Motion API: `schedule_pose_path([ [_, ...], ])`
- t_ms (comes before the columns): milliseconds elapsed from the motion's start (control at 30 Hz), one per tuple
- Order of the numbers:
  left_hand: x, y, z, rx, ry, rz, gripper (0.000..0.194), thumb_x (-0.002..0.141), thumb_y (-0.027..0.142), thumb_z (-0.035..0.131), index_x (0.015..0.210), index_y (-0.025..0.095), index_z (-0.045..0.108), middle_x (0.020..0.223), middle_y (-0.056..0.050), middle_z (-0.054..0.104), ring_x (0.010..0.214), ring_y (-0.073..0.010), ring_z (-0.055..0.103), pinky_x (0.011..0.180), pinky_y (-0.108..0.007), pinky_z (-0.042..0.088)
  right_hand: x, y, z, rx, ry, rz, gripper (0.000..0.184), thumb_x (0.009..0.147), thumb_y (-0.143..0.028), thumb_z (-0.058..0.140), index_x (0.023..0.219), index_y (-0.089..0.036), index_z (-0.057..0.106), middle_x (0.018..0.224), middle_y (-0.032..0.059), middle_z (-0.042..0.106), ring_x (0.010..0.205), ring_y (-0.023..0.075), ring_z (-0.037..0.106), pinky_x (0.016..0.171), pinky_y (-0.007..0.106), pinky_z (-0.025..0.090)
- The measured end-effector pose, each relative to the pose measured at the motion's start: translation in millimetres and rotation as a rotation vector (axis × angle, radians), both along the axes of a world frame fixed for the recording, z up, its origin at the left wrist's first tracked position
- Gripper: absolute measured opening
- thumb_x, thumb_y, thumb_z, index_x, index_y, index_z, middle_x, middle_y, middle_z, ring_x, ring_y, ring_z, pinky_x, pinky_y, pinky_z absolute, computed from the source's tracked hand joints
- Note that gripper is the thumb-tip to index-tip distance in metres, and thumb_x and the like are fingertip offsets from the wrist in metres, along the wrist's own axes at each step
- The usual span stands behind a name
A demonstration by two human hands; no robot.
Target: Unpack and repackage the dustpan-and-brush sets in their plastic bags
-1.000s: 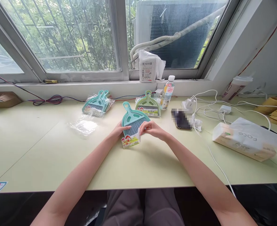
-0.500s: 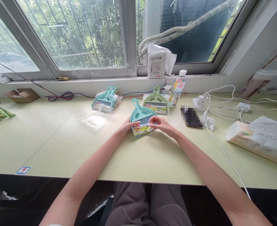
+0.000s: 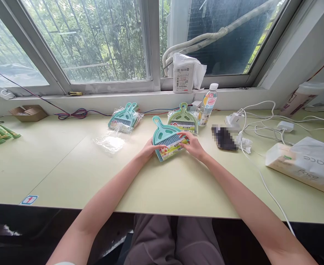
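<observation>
A teal dustpan point(image 3: 166, 131) with a small brush point(image 3: 166, 142) fitted in it lies tilted on the table in front of me, its handle pointing away. A printed label card point(image 3: 171, 148) runs across the brush bristles. My left hand point(image 3: 150, 149) grips the dustpan's left side, thumb on the label. My right hand point(image 3: 192, 144) is closed on the right end of the label card at the dustpan's right edge. Just behind sits a green dustpan set point(image 3: 183, 117) in clear wrap. Farther left lie wrapped teal dustpan sets point(image 3: 124, 117).
Crumpled clear plastic point(image 3: 110, 141) lies left of centre. A water bottle point(image 3: 208, 105) stands behind on the right, with a blurred dark phone-like object point(image 3: 224, 138), white cables point(image 3: 261, 123) and a tissue pack point(image 3: 302, 163) farther right. A small cardboard box point(image 3: 28, 113) and green items point(image 3: 0, 134) are at left.
My right hand has moved slightly right, and the label's right end now reaches farther out past the dustpan's edge. My left hand stays on the dustpan's left side.
</observation>
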State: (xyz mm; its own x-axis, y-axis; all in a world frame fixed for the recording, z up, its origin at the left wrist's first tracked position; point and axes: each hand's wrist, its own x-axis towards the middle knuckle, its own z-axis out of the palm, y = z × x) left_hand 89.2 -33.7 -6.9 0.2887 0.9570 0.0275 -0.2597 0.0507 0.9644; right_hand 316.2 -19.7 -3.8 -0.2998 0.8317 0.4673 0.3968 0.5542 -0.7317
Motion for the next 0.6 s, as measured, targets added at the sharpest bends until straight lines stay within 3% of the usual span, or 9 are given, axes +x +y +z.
schedule_pose_path([
  [267, 2.6, -2.2, 1.8, 0.015, 0.028, -0.032, 0.066, 0.053, 0.018, 0.084, 0.113, 0.014, 0.056, 0.115, -0.013, 0.064, 0.104, -0.0306, 0.061, 0.09, -0.042, 0.048, -5.8, -3.2, 0.8, 0.05, -0.032, -0.046, 0.024, 0.077, -0.022, 0.058, 0.1, -0.02, 0.065, 0.098, 0.0081, 0.059, 0.078, 0.0192, 0.051, 0.062, 0.032, 0.045],
  [467, 3.1, -1.8, -0.4, 0.031, 0.019, -0.032, 0.069, 0.054, 0.016, 0.083, 0.118, 0.015, 0.056, 0.118, -0.013, 0.063, 0.107, -0.0303, 0.061, 0.096, -0.043, 0.046, -2.8, 1.1, -2.2, 0.054, 0.002, -0.123, 0.017, 0.076, -0.022, 0.059, 0.091, -0.021, 0.067, 0.096, 0.0061, 0.062, 0.077, 0.018, 0.052, 0.073, 0.035, 0.046],
  [600, 2.1, 0.0, -1.0, 0.01, 0.013, -0.046, 0.065, 0.056, 0.017, 0.081, 0.117, 0.014, 0.056, 0.113, -0.013, 0.065, 0.103, -0.0301, 0.063, 0.095, -0.045, 0.046, -3.2, 2.1, -4.9, -0.05, 0.016, -0.17, 0.016, 0.073, -0.025, 0.062, 0.088, -0.021, 0.067, 0.087, 0.0043, 0.062, 0.069, 0.0162, 0.049, 0.066, 0.033, 0.047],
])
